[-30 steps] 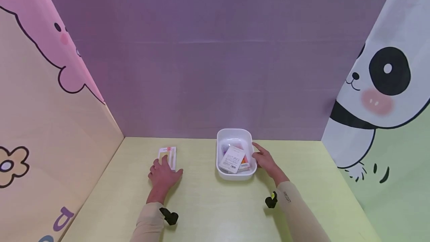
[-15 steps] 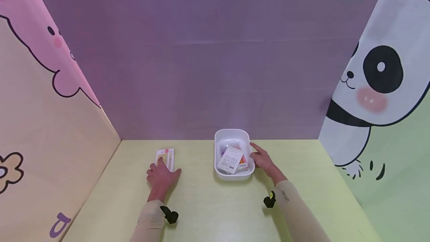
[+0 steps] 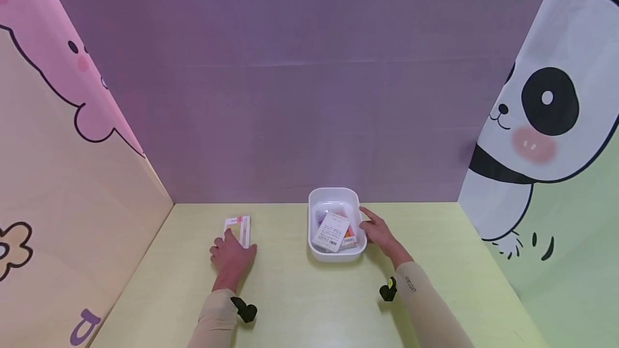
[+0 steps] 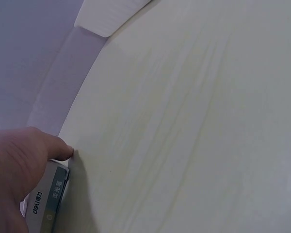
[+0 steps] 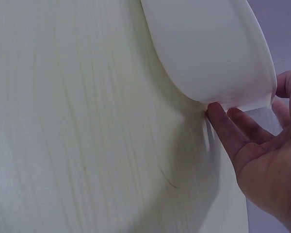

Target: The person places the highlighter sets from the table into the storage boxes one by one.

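Observation:
My left hand (image 3: 232, 256) lies over a flat white and yellow Deli highlighter box (image 3: 240, 224), its fingers spread across the near part. The left wrist view shows the thumb stretched past the box's printed end (image 4: 47, 201); the far fingers are hidden. My right hand (image 3: 380, 231) touches the outer right side of a white plastic basket (image 3: 335, 192). Seen from the right wrist, its fingertips (image 5: 216, 107) rest against the basket's lower edge, fingers mostly straight. Inside the basket lie a white printed pack (image 3: 331, 232) and an orange-marked packet (image 3: 349, 239), partly overlapping.
The pale wooden table (image 3: 300, 305) holds the basket near its back edge, against a purple backdrop (image 3: 290, 95). Cartoon-printed panels rise at both sides, a panda (image 3: 537, 101) on the right one. Bare tabletop separates the highlighter box from the basket.
The left thumb has drawn inward toward the highlighter box. The right hand and the basket keep their places; the head view has shifted slightly.

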The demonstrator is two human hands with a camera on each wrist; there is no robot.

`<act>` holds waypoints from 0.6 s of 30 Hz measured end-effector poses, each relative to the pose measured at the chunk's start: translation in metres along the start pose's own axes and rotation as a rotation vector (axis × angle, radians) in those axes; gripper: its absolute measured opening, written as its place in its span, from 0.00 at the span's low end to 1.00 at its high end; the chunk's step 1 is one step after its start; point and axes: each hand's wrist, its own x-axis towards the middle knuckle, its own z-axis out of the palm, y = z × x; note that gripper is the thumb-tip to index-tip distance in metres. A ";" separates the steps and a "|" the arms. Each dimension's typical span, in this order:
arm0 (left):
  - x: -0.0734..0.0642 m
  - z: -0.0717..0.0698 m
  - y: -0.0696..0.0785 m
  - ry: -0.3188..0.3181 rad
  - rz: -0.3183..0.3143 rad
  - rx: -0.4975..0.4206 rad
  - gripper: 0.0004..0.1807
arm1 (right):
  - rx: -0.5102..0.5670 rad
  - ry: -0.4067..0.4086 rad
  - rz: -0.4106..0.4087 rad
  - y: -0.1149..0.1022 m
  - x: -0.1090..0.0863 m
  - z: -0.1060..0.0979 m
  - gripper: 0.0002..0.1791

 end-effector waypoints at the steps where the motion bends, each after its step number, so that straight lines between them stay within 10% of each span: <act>1: -0.001 0.000 0.000 0.003 0.002 -0.006 0.47 | -0.004 0.003 -0.002 0.000 0.000 -0.001 0.34; 18: 0.006 0.002 -0.011 0.010 0.018 -0.034 0.42 | -0.007 0.009 0.011 -0.001 -0.002 0.000 0.33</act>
